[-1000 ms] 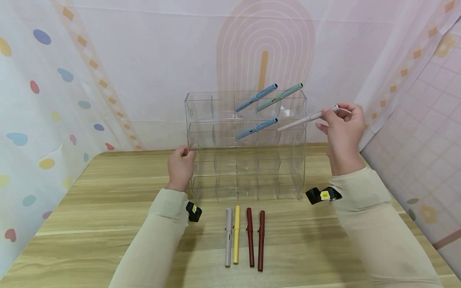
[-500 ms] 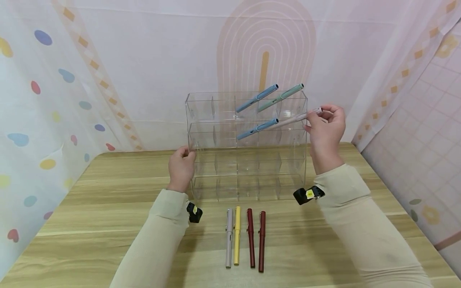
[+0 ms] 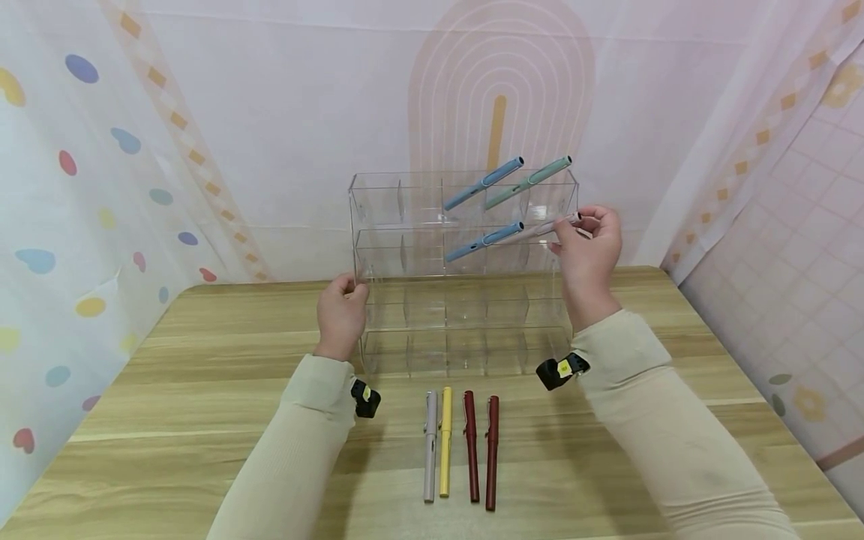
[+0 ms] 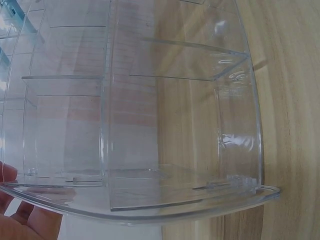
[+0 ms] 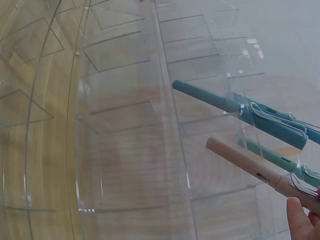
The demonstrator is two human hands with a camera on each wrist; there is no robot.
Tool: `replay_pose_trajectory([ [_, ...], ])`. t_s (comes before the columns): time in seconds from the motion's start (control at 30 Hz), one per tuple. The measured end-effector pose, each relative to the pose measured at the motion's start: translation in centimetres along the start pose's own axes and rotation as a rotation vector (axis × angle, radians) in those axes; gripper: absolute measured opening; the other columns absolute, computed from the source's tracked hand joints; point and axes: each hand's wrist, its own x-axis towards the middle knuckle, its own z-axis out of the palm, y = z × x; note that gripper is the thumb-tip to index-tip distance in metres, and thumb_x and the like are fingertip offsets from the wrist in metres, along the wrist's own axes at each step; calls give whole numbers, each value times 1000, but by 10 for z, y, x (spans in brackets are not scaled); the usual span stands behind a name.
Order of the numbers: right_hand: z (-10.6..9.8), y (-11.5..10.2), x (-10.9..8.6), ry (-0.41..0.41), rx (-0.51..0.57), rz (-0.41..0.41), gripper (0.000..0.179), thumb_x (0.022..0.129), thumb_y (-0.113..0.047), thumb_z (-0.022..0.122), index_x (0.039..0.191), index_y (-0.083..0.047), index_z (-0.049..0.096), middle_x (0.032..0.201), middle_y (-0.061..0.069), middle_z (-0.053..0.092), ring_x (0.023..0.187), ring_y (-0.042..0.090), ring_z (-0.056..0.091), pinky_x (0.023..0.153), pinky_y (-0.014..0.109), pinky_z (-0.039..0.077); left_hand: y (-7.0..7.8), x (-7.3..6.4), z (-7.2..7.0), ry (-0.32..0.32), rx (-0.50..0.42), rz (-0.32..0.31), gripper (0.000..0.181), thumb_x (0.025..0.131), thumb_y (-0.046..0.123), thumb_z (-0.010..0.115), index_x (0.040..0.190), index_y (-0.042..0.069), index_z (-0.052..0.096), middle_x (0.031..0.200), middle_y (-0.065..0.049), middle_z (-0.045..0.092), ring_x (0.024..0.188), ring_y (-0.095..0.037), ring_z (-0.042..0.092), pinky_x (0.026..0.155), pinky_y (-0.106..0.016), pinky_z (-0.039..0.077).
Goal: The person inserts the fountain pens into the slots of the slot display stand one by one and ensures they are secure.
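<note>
My right hand pinches a pale pink capped pen near its clip end. The pen slants across the second tier of a clear tiered rack, partly behind a blue pen resting there. On the top tier lean another blue pen and a green pen. My left hand grips the rack's left side panel, thumb on one side and fingers on the other; in the left wrist view its fingers show at the panel's edge.
On the wooden table before the rack lie a grey pen, a yellow pen, a dark red pen and a second dark red pen. Thin dividers split the tiers. A patterned curtain hangs behind.
My right hand has moved left and slightly down, bringing the pale pink pen in over the second tier, behind the blue one. My left hand has stayed on the rack's side.
</note>
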Motion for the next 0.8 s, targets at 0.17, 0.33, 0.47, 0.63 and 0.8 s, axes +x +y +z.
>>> replay_pose_trajectory([
  [0.17,2,4,-3,-18,-7,3,28,86,4,65,93,-16,46,88,2,44,74,10,55,59,19,52,-2,1,0,-24,0,-21,30,95,10,46,116,-1,64,110,-14,59,98,-24,53,69,-27,42],
  [0.33,3,7,-5,-28,-26,-7,27,87,2,65,94,-16,46,90,2,45,75,10,56,60,19,52,-1,1,-1,-28,14,-31,31,96,10,45,118,-1,63,112,-14,59,99,-22,52,69,-26,41],
  [0.47,4,10,-6,-29,-45,-5,24,87,1,66,98,-12,48,90,1,46,77,10,57,60,19,52,-1,1,-1,-28,14,-32,31,96,11,45,119,-1,62,113,-14,58,98,-23,51,69,-26,41],
  [0.63,4,13,-6,-33,-74,-16,27,88,1,65,109,-1,48,90,1,47,79,10,58,60,18,52,-2,1,0,-23,18,-28,32,95,10,44,119,-1,63,111,-14,58,96,-22,51,67,-25,40],
  [0.8,4,14,-6,-26,-89,-22,25,88,0,65,107,-3,49,91,1,46,80,10,59,62,18,52,-1,1,-1,-27,23,-26,32,95,10,44,119,-2,62,111,-14,59,93,-22,51,65,-24,40],
])
